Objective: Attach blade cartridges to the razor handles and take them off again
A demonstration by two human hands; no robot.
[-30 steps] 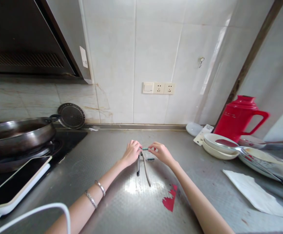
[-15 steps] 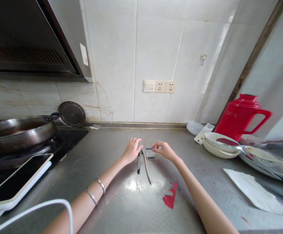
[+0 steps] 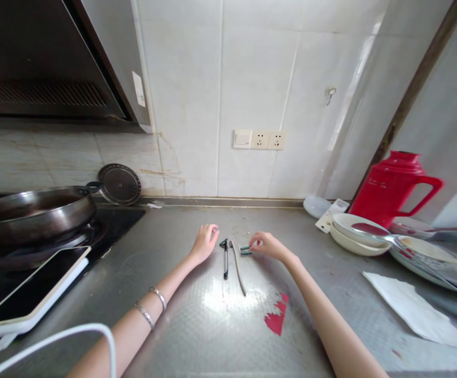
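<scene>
A razor (image 3: 225, 261) with a dark head and a black grip end lies on the metal counter. Beside it is a thin grey toothbrush (image 3: 238, 270), with its head end away from me. My left hand (image 3: 204, 244) rests left of the razor, apart from it, its fingers loosely bent and nothing visible in them. Right of the toothbrush, my right hand (image 3: 267, 245) pinches the right end of a small clear item with dark green bars (image 3: 245, 253); its exact kind is too small to tell. A torn red scrap (image 3: 277, 316) lies nearer to me.
On the left are a steel pan (image 3: 35, 215) on the stove and a phone (image 3: 35, 286) on a white block with a white cable (image 3: 82, 328). To the right stand a red thermos (image 3: 389, 186), stacked bowls (image 3: 360, 244) and a white paper sheet (image 3: 415, 310).
My left hand has drawn back leftward from the razor, uncovering its head. The right hand stays at the item with green bars, which now shows a narrower outline.
</scene>
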